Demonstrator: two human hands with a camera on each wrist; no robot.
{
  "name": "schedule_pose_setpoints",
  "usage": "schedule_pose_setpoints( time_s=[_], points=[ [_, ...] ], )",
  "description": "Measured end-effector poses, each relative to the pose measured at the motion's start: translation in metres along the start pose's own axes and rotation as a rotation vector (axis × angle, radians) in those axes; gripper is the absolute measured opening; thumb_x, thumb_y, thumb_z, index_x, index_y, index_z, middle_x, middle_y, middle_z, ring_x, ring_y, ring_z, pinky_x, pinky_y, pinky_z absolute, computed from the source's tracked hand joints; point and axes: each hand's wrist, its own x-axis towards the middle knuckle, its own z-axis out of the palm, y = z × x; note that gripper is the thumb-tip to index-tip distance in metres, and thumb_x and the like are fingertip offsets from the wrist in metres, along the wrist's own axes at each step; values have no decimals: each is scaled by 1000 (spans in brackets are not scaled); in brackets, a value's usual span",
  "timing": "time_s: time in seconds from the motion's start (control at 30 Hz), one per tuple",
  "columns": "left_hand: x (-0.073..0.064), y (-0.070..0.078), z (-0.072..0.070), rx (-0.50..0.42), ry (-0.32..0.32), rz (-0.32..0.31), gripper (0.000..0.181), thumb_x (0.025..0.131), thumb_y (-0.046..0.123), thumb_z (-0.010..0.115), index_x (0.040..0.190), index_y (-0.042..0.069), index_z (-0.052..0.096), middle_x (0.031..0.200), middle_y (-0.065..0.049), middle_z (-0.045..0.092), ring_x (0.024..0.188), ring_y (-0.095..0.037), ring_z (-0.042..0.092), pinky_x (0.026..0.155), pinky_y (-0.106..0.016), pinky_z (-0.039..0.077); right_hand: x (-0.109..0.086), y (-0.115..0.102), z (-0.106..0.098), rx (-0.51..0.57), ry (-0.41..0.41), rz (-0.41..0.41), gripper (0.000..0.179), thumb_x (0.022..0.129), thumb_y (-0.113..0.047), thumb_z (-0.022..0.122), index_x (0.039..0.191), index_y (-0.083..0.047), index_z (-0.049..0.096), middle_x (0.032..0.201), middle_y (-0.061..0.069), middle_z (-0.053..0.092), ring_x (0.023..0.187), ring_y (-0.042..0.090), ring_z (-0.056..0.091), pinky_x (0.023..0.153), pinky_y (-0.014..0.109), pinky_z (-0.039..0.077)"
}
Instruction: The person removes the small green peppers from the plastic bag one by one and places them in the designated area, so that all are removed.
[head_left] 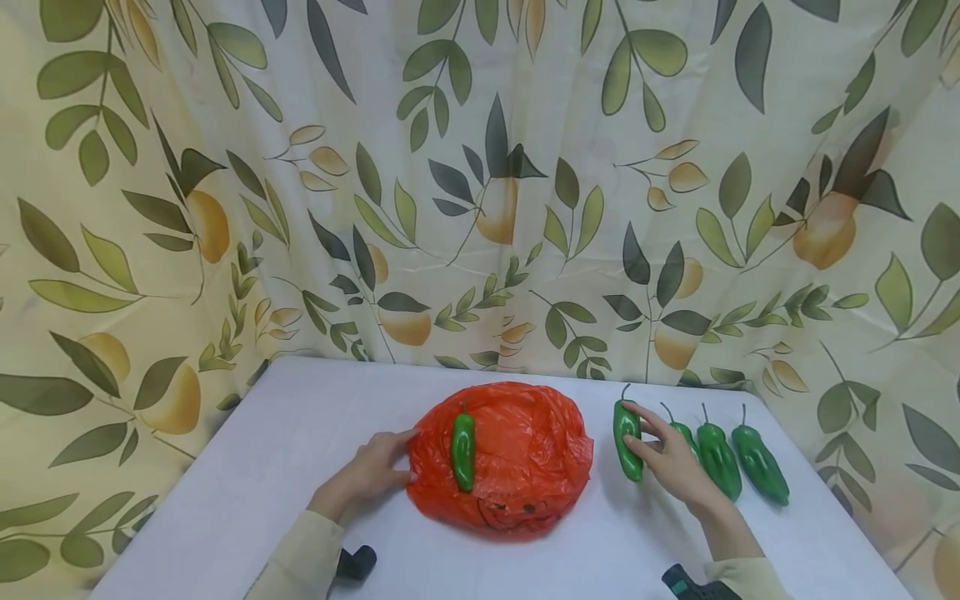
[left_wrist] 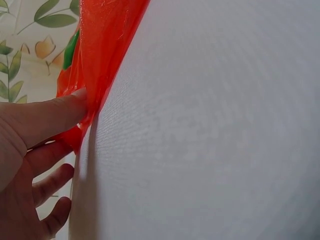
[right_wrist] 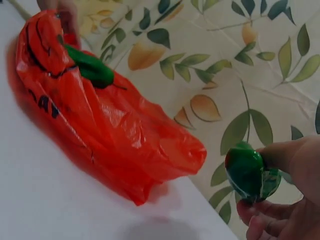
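A crumpled red plastic bag (head_left: 528, 437) lies spread on the white table, with dark printing along its near edge. On its left part rests a long green pepper (head_left: 463, 454). My left hand (head_left: 367, 471) pinches the bag's left edge between thumb and index finger; the other fingers are loosely bent in the left wrist view. To the right of the bag, my right hand (head_left: 670, 461) holds another green pepper (head_left: 627, 433) by its side, thumb and fingers around it. In the right wrist view this pepper (right_wrist: 244, 170) shows end-on, apart from the bag.
Several green peppers lie beyond my right hand: one partly hidden behind it (head_left: 685, 435), one in the middle (head_left: 717, 460) and one at the right (head_left: 759, 463). A leaf-and-fruit patterned curtain (head_left: 480, 192) hangs behind the white table (head_left: 300, 417).
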Motion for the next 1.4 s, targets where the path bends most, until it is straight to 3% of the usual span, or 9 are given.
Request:
schedule_pose_setpoints(
  time_s=[0.37,0.7,0.93,1.17,1.4],
  points=[
    [3,-2,1,5,-8,2,77,79,27,77,147,27,41,144,-3,48,136,-30,42,105,-60,44,-2,-26,7,108,13,-54,60,98,-41,51,152,-31,27,153,26,33,128,44,51,92,42,54],
    [4,-1,-2,10,-1,14,75,80,26,76,147,28,42,146,-2,48,139,-31,39,107,-66,36,7,-55,28,241,-48,-120,59,99,-32,52,152,-30,26,153,24,32,121,34,57,92,36,54],
    [5,-3,0,14,4,38,75,80,25,76,146,27,43,146,-2,49,139,-31,39,109,-67,33,13,-68,46,300,-94,-148,57,99,-26,54,151,-31,30,151,22,36,130,41,51,101,48,52],
    [4,-2,0,27,3,35,73,81,25,76,146,27,43,145,-3,50,138,-31,40,109,-65,35,19,-75,61,328,-139,-188,59,98,-24,55,151,-26,30,150,22,39,126,38,55,95,40,56],
    [5,-2,0,21,-3,38,73,81,26,75,147,26,42,145,-3,50,138,-32,40,107,-62,40,24,-80,79,354,-190,-183,58,98,-22,56,149,-31,32,150,17,38,129,37,51,97,42,54]
  ],
)
